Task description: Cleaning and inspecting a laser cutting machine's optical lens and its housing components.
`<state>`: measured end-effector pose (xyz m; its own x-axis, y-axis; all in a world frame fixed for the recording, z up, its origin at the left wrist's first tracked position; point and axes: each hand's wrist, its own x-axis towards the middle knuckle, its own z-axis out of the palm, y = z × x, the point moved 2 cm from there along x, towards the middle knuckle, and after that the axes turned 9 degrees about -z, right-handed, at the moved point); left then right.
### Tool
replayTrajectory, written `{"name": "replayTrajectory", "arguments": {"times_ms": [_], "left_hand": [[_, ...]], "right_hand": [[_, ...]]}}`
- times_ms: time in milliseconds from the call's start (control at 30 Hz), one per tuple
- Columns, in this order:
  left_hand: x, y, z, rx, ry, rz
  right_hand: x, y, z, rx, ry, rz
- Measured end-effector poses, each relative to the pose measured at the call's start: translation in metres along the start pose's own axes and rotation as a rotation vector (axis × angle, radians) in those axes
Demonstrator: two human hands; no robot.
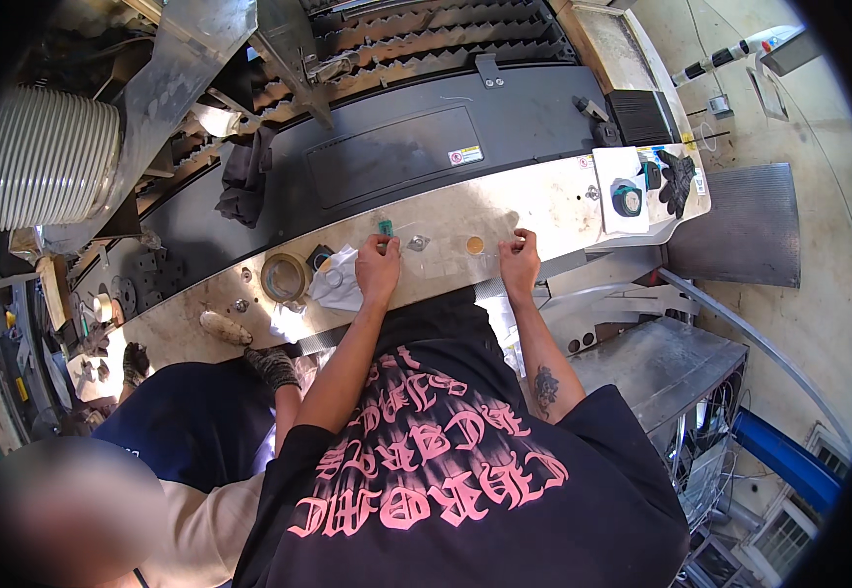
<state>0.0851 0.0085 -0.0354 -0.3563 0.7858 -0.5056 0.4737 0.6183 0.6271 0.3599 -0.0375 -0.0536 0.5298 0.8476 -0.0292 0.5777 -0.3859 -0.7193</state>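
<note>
My left hand (378, 270) is closed at the far side of the work ledge, its fingertips beside a small green object (385, 227). My right hand (519, 265) is closed too, fingers pinched, a short way to the right. Between them spreads a thin clear plastic sheet (445, 263), faint against the pale surface; its edges reach both hands. A round orange-tan disc (475, 245) shows near my right hand. Closer to the left one lies a small diamond-shaped metal piece (418, 243). White crumpled paper or cloth (340, 279) lies beside my left wrist.
A roll of tape (285, 277) lies to the left. A co-worker's gloved hand (274, 367) rests by the ledge's near edge. At right are a green tape measure (627, 200) and a black glove (678, 184). Behind stands a dark machine panel (396, 157) with serrated slats (426, 44).
</note>
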Motion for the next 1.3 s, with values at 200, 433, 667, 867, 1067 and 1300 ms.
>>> {"name": "replayTrajectory", "arguments": {"times_ms": [200, 433, 667, 867, 1067, 1300], "left_hand": [[0.005, -0.009, -0.047, -0.141, 0.198, 0.084], [-0.028, -0.065, -0.092, -0.273, 0.225, 0.113], [-0.051, -0.099, -0.053, 0.337, 0.085, 0.034], [-0.051, -0.114, -0.037, 0.309, 0.227, 0.224], [-0.049, -0.112, -0.035, 0.322, 0.288, 0.293], [-0.051, -0.093, -0.047, 0.169, 0.284, 0.237]], "right_hand": [[-0.052, 0.028, -0.044, -0.111, 0.021, -0.038], [-0.173, 0.165, -0.024, 0.09, -0.608, -0.01], [-0.167, 0.138, -0.075, 0.257, -0.758, 0.215], [-0.157, 0.09, -0.111, 0.376, -0.813, 0.423], [-0.138, 0.041, -0.135, 0.55, -0.853, 0.642], [-0.07, -0.137, -0.196, -0.421, -1.12, -0.541]]}}
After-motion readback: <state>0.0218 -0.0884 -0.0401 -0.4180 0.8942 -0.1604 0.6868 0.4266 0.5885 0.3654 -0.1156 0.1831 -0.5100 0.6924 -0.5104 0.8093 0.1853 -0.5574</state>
